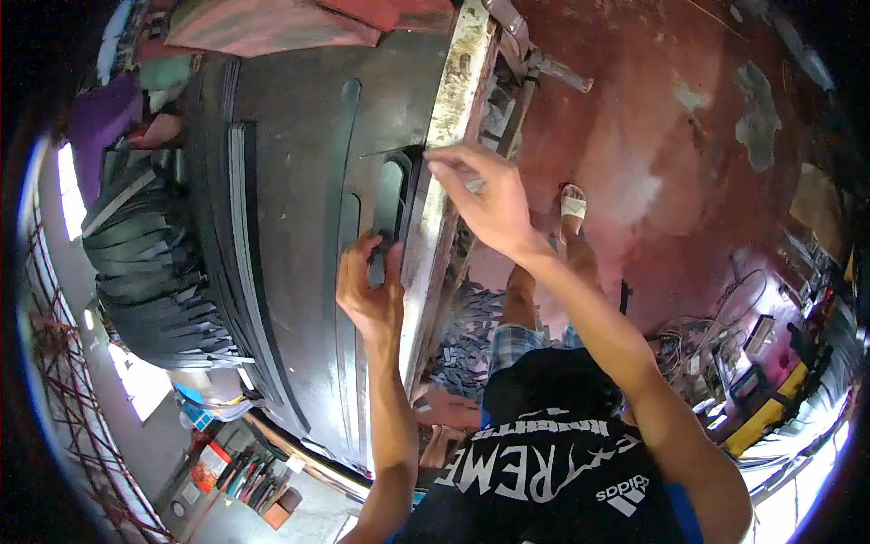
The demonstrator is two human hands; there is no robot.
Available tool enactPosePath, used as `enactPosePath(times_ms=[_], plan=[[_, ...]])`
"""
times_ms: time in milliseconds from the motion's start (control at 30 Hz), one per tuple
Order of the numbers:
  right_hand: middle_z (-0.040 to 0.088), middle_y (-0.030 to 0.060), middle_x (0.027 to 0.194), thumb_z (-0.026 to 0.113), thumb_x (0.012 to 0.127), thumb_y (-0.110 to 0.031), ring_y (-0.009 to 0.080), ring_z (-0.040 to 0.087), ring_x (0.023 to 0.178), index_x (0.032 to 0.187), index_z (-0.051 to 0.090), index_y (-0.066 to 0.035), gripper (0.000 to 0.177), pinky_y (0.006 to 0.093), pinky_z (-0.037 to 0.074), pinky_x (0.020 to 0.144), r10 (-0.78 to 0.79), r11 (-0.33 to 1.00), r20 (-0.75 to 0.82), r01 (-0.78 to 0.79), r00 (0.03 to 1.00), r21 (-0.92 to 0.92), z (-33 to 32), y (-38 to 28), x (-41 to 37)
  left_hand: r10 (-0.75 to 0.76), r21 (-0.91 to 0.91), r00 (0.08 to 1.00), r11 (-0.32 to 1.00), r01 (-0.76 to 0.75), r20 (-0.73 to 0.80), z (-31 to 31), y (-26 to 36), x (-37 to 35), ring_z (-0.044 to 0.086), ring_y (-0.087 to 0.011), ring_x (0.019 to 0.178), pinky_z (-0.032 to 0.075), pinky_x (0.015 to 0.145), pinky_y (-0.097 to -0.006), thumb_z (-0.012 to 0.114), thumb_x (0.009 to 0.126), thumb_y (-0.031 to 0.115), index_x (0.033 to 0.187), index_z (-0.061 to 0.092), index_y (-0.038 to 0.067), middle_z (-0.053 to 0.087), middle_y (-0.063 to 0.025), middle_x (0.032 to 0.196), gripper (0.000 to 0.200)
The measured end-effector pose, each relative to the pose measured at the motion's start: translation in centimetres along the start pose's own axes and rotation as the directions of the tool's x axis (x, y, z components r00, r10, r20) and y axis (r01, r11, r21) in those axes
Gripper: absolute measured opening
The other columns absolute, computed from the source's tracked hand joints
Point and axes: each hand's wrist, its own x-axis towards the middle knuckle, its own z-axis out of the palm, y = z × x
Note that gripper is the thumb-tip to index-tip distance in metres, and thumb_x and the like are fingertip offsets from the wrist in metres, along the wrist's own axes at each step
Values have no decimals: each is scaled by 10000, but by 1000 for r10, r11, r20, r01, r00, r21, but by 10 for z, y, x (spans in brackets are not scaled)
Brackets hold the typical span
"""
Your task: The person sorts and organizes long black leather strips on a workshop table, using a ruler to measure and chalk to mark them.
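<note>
A black strip with a rounded end (390,195) lies along the near edge of the dark worktable (299,199). My left hand (367,288) is closed around its lower part, thumb on one side and fingers on the other. Beyond the strip's upper end, my right hand (489,195) hovers over the table's pale worn edge (458,77), thumb and forefinger pinched together. Whatever the pinch holds, if anything, is too small to make out. Long flat dark strips (349,118) with rounded ends rest on the tabletop beside my left hand.
Stacked long strips (243,208) run along the table's far side, near a big bundle of black strips (149,263). Reddish sheets (281,23) cover the table's top end. Dark offcuts (467,335) litter the floor below the edge. Cables (702,326) lie at right.
</note>
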Motion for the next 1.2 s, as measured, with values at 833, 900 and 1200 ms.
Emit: enactPosePath(times_ms=[833, 900, 1200], plan=[[730, 106, 855, 735, 872, -222, 183, 642, 708, 950, 759, -51, 189, 315, 508, 686, 247, 967, 31, -245, 969, -65, 16, -15, 19, 138, 101, 989, 985, -143, 54, -10, -11, -7, 675, -348, 877, 536, 780, -409, 765, 760, -13, 980, 666, 4, 695, -173, 991, 242], [728, 109, 855, 733, 874, -225, 187, 645, 710, 951, 759, -51, 192, 317, 508, 687, 261, 964, 39, -258, 965, -69, 15, -17, 19, 169, 70, 985, 983, -171, 44, -5, -10, 0, 670, -347, 867, 534, 782, -404, 766, 761, -13, 975, 665, 0, 692, -177, 982, 237], [718, 114, 861, 713, 886, -202, 206, 665, 736, 958, 748, -38, 182, 319, 510, 683, 240, 971, 61, -240, 969, -14, 13, -11, 20, 178, 85, 983, 980, -180, 32, 9, 0, 16, 660, -348, 856, 528, 771, -403, 797, 745, 13, 1002, 657, 3, 687, -169, 976, 293]])
